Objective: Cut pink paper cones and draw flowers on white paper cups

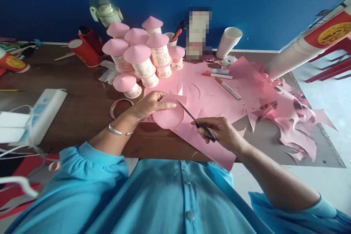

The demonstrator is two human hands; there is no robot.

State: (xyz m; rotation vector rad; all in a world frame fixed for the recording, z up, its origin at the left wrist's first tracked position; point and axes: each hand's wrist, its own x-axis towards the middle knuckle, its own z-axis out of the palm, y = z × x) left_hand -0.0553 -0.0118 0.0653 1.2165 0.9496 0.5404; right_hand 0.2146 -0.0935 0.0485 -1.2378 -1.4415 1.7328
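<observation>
The left hand (150, 105) pinches flat, round pink paper (168, 117) while the right hand (223, 131) grips slim scissors (193, 119), their long axis pointing forward-left.

Cone-topped pink-and-white paper towers (137, 54) stood behind and left of a round pink paper disc (168, 117); curled pink paper scraps (290, 124) lay along the tabletop's (87, 98) right edge.

A white power strip (42, 111) lies on the brown table (85, 84).

smooth, matt paper circle (168, 117)
</observation>
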